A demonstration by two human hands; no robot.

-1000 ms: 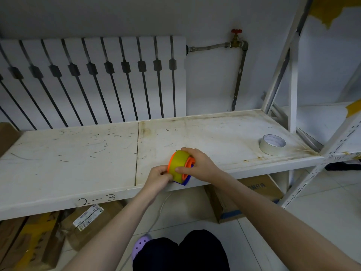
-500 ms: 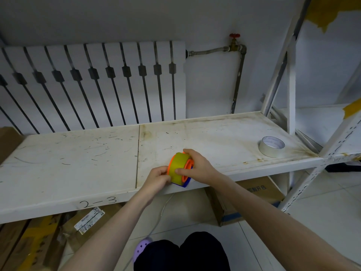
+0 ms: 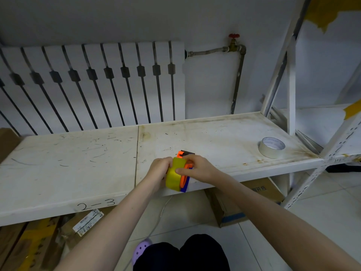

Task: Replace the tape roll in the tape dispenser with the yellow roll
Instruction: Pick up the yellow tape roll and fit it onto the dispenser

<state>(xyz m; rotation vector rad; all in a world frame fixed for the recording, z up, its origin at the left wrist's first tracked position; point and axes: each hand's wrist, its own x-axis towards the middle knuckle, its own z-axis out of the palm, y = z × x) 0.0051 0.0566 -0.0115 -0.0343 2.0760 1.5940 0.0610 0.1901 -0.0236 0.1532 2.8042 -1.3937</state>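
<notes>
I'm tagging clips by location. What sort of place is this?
Probably a storeroom or warehouse corner: a scuffed white metal rack shelf hand-marked "2-3", cardboard boxes stowed beneath it, and a wall radiator behind.

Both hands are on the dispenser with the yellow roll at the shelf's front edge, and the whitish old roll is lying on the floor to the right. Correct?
Not quite. The head view shows the whitish roll lying on the shelf, toward its right end, not on the floor. The rest holds: left hand and right hand both grip the dispenser with the yellow roll at the shelf's front edge.
</notes>
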